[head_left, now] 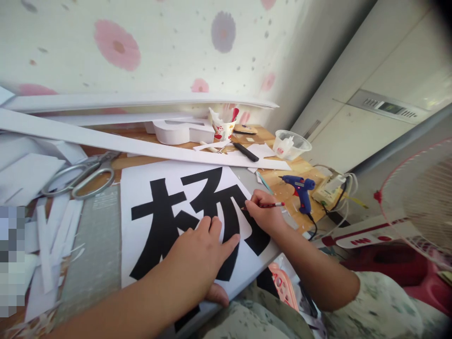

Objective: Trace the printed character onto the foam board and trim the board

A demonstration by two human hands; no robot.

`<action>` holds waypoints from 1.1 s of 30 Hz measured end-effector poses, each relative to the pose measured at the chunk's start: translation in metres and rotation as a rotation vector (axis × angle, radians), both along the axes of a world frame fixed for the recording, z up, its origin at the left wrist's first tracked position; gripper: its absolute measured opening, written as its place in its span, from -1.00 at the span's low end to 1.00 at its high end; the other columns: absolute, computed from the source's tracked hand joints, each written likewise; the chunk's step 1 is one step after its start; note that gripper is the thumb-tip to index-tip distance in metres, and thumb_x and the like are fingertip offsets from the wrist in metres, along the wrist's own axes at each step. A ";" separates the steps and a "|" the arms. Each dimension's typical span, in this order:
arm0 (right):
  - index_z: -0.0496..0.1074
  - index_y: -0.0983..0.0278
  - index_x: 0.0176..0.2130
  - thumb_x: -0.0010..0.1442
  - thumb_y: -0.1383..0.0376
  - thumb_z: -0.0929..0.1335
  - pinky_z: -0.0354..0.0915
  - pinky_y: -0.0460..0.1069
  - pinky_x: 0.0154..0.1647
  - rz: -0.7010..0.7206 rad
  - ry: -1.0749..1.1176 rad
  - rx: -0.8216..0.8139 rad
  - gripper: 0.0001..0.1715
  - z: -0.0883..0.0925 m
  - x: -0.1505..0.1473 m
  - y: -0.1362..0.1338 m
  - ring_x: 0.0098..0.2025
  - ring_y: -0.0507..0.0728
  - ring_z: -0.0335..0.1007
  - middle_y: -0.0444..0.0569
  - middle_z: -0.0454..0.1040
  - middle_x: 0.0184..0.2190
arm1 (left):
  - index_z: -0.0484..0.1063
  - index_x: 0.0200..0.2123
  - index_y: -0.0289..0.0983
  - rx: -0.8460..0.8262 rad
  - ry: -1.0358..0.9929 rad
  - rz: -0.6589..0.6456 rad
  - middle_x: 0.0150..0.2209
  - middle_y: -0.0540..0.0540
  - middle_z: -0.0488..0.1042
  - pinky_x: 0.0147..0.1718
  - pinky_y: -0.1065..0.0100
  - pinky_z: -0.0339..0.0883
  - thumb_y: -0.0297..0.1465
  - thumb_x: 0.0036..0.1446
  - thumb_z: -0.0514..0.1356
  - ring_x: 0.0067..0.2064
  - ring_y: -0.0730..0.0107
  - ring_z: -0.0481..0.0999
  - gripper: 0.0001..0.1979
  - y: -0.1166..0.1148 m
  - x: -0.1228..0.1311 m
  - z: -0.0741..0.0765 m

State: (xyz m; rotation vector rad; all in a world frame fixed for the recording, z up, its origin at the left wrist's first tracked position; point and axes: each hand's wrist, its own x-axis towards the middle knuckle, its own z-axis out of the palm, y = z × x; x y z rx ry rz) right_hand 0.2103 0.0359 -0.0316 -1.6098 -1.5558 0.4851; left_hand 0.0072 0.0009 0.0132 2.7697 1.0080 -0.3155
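Left hand (201,249): palm down, fingers spread, no pinch here; it presses on the sheet, with the thumb by the desk's near edge.
Sheet (141,188): white, laid along the near edge of the wooden desk (298,165) and spilling over it; big black character (155,207) on it, and it reads 杨!
Right hand (264,212): fingertips together, clamped on a red-and-dark pencil (273,205), its point right at a black stroke on the sheet's right side; any print on the barrel is too small to read.
Cutting mat (95,245): grey, under the sheet, showing to its left; faint printing, not legible.
Scissors (86,176): big silver pair towards the desk's left side, beside a heap of white offcuts (56,235).
Glue gun (300,188): blue, red light glowing, close to the desk's right edge, just short of the power strip (328,188).
Long strip (151,143): white, slanting across behind the sheet, a black handle (246,151) beside it.
Back edge: white raised shape (183,134), then a paper cup (223,132) with red print I can't make out; clear bowl (298,143) at the far right corner.
Beyond the desk: a fan (420,202) with red trim, and a pale appliance (370,99), its display too blurred to read.
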 end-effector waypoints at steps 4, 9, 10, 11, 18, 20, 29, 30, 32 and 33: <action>0.08 0.20 -0.69 -0.04 0.31 0.29 0.12 -0.08 -0.56 -0.029 0.034 0.003 -0.69 -0.004 0.000 -0.005 -0.60 0.00 0.15 -0.20 0.21 -0.74 | 0.16 0.21 -0.03 0.000 0.011 -0.001 0.04 -0.40 0.27 -0.31 -0.04 0.40 0.13 -0.42 0.34 0.00 -0.19 0.29 0.05 0.000 0.000 0.001; 0.08 0.20 -0.69 -0.07 0.32 0.29 0.12 -0.08 -0.56 -0.029 0.059 0.010 -0.70 -0.006 0.001 -0.005 -0.61 0.01 0.17 -0.21 0.22 -0.75 | 0.16 0.21 -0.02 0.027 0.000 0.000 0.02 -0.38 0.27 -0.31 -0.03 0.39 0.15 -0.42 0.33 0.00 -0.20 0.28 0.06 -0.001 0.000 -0.003; 0.08 0.20 -0.69 -0.07 0.32 0.29 0.12 -0.08 -0.56 -0.026 0.067 0.010 -0.71 -0.006 0.001 -0.006 -0.62 0.01 0.17 -0.21 0.22 -0.75 | 0.16 0.21 -0.02 0.030 -0.001 -0.001 0.02 -0.37 0.27 -0.30 -0.03 0.39 0.15 -0.42 0.33 0.00 -0.20 0.28 0.06 -0.001 -0.001 -0.005; 0.08 0.19 -0.69 -0.08 0.32 0.29 0.12 -0.07 -0.57 -0.024 0.073 0.013 -0.71 -0.006 0.002 -0.006 -0.62 0.01 0.17 -0.21 0.21 -0.75 | 0.16 0.21 -0.01 0.033 -0.002 -0.001 0.02 -0.37 0.26 -0.30 -0.03 0.39 0.16 -0.42 0.32 0.00 -0.21 0.28 0.06 -0.001 -0.001 -0.006; 0.06 0.19 -0.71 -0.11 0.35 0.27 0.14 -0.07 -0.58 0.009 0.087 0.023 -0.72 -0.004 0.003 -0.006 -0.64 0.01 0.15 -0.22 0.18 -0.77 | 0.12 0.23 0.02 0.029 0.021 0.012 0.05 -0.35 0.23 -0.27 -0.01 0.37 0.18 -0.41 0.30 0.04 -0.22 0.24 0.07 -0.002 -0.002 -0.009; 0.06 0.18 -0.71 -0.12 0.35 0.27 0.14 -0.07 -0.58 0.016 0.091 0.026 -0.72 -0.004 0.003 -0.006 -0.64 0.01 0.15 -0.21 0.18 -0.77 | 0.11 0.23 0.02 0.032 0.024 0.012 0.06 -0.35 0.22 -0.26 -0.01 0.37 0.18 -0.41 0.30 0.04 -0.22 0.24 0.07 -0.002 -0.001 -0.009; 0.07 0.18 -0.70 -0.12 0.35 0.28 0.24 -0.05 -0.55 0.033 0.143 -0.002 -0.72 -0.007 0.007 -0.010 -0.61 0.05 0.28 -0.21 0.22 -0.77 | 0.13 0.23 0.01 0.020 0.023 0.011 0.05 -0.35 0.24 -0.26 -0.01 0.37 0.16 -0.41 0.31 0.03 -0.19 0.25 0.06 -0.001 -0.001 -0.006; 0.08 0.18 -0.70 -0.12 0.35 0.28 0.26 -0.05 -0.55 0.036 0.152 -0.008 -0.73 -0.007 0.007 -0.011 -0.60 0.06 0.31 -0.21 0.22 -0.77 | 0.13 0.23 0.01 0.021 0.022 0.009 0.05 -0.35 0.24 -0.27 -0.01 0.37 0.17 -0.41 0.31 0.03 -0.19 0.25 0.06 -0.001 -0.001 -0.006; 0.08 0.18 -0.70 -0.11 0.36 0.28 0.28 -0.05 -0.55 0.041 0.170 -0.018 -0.72 -0.008 0.008 -0.012 -0.59 0.07 0.34 -0.21 0.22 -0.77 | 0.13 0.23 0.00 0.029 0.012 -0.002 0.04 -0.36 0.25 -0.28 -0.01 0.38 0.17 -0.42 0.31 0.02 -0.20 0.26 0.07 -0.001 -0.001 -0.008; 0.07 0.18 -0.70 -0.11 0.36 0.28 0.29 -0.05 -0.55 0.045 0.179 -0.023 -0.72 -0.008 0.008 -0.012 -0.59 0.07 0.34 -0.21 0.22 -0.77 | 0.13 0.22 0.00 0.034 0.004 -0.006 0.04 -0.37 0.25 -0.30 -0.02 0.38 0.17 -0.43 0.31 0.01 -0.21 0.26 0.08 -0.001 -0.002 -0.008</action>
